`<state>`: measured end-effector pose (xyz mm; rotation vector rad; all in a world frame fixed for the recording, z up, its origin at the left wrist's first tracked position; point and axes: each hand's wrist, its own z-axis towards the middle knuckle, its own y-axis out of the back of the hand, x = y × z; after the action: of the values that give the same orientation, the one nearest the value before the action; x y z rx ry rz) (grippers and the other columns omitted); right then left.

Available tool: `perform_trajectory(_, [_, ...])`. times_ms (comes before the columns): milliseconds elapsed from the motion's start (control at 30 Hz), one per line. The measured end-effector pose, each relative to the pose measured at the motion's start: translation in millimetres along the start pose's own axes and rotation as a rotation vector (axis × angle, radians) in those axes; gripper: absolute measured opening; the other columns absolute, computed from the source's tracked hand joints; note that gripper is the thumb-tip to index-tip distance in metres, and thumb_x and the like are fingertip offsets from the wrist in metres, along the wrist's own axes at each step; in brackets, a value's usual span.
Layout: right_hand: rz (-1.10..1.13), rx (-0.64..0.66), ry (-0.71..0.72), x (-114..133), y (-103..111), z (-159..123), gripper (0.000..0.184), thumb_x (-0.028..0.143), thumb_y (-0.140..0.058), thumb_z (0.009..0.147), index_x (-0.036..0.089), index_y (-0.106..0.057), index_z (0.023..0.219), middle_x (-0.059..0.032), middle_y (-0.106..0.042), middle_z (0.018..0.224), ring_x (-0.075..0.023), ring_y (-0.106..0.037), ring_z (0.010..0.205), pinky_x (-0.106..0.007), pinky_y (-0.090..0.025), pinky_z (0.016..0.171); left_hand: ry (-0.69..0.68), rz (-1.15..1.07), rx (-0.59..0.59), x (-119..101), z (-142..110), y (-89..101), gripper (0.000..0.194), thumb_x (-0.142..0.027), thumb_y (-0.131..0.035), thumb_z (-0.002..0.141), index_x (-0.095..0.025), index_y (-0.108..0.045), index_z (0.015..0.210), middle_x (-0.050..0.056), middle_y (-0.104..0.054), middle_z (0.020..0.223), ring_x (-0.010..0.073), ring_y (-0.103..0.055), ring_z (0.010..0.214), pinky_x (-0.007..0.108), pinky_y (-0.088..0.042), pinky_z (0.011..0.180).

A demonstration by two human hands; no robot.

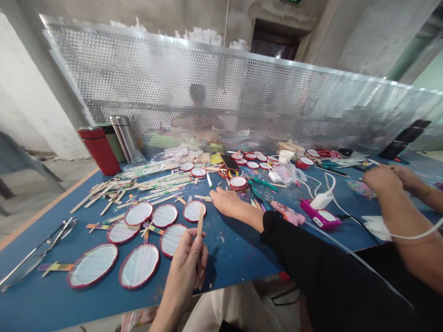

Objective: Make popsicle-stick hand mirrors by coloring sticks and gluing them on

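Note:
My left hand (190,256) is closed around a flat wooden craft stick (200,220), which stands upright from the fist near the table's front edge. Farther in, my right hand (228,203) reaches down to the tabletop with its fingers drawn together, beside some short wooden sticks (204,198). Whatever is under its fingertips is hidden. To the left lie several round white discs with red rims, such as a large disc (93,265) and a smaller disc (194,211). Some have coloured stick handles, like this crossed handle (55,267).
Wooden stick bundles (155,182) lie behind the discs. A red flask (99,150) and steel flask (123,138) stand back left. Green-handled pliers (258,189), a pink glue gun (287,213) and a purple power strip (320,216) with cables lie right, near another person's hands (384,180).

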<state>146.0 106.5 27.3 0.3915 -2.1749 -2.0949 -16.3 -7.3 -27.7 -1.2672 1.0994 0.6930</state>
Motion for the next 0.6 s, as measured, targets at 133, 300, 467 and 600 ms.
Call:
perform_trajectory(133, [0.018,0.011,-0.111,-12.9,0.2,3.5,0.031,0.033,-0.059,0.095,0.016,-0.059,0.120,-0.0082,-0.062,0.118,-0.0201,-0.064,0.099,-0.040,-0.055,0.083,0.015,-0.006,0.009,-3.2,-3.5,-2.0,0.045,-0.063,-0.061,0.081,-0.024,-0.046,0.098,-0.014,-0.050,0.050,0.0017,-0.029,0.022,0.010,-0.028,0.022])
perform_trajectory(300, [0.066,-0.131,-0.193,-23.6,29.5,-17.9,0.024,0.030,-0.055,0.097,0.014,-0.061,0.114,-0.0076,-0.065,0.111,-0.0194,-0.064,0.096,-0.038,-0.054,0.083,0.014,-0.010,0.011,-4.7,-3.5,-3.9,0.044,-0.063,-0.059,0.082,-0.024,-0.046,0.097,-0.013,-0.051,0.050,0.0014,-0.029,0.022,0.010,-0.027,0.023])
perform_trajectory(467, [0.211,-0.257,-0.088,-11.0,40.1,-71.8,0.024,0.024,-0.041,0.102,0.018,-0.064,0.095,-0.0031,-0.069,0.089,-0.0142,-0.065,0.084,-0.024,-0.046,0.073,0.035,-0.001,0.008,-7.4,-1.6,-5.6,0.049,-0.067,-0.063,0.077,-0.024,-0.045,0.091,-0.013,-0.052,0.049,0.0023,-0.033,0.021,0.011,-0.028,0.023])
perform_trajectory(600, [0.309,-0.342,0.058,14.3,6.2,-119.0,0.023,0.021,-0.044,0.100,0.018,-0.062,0.086,-0.0029,-0.068,0.086,-0.0147,-0.062,0.085,-0.025,-0.044,0.076,0.013,0.013,-0.033,-11.2,-4.4,-6.0,0.049,-0.067,-0.063,0.076,-0.024,-0.045,0.091,-0.014,-0.050,0.047,0.0031,-0.032,0.021,0.012,-0.029,0.023])
